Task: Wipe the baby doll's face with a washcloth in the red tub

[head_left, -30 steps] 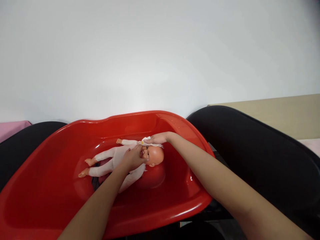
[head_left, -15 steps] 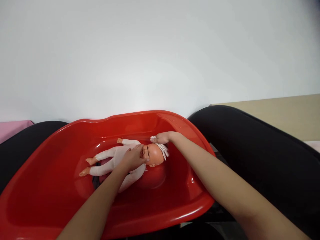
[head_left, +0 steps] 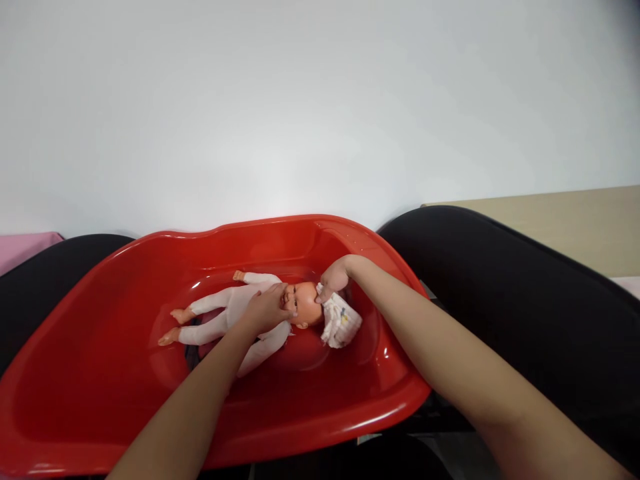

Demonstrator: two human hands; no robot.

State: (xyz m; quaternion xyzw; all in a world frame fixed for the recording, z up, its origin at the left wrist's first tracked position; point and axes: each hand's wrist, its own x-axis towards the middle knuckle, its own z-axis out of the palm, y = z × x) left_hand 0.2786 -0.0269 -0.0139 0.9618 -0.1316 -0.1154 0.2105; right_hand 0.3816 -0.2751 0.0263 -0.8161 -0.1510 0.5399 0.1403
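Sliding from the doll's far side to its crown, the right hand pinches the white cloth near the red tub's right end, while the left hand lies flat on its chest, legs pointing left.

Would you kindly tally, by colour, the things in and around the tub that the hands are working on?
Red: 1, the tub.
White: 2, the doll's suit under the left hand, and the cloth held by the right hand.
Black: 2, the black seat on the left and the black seat on the right.
Total: 5.
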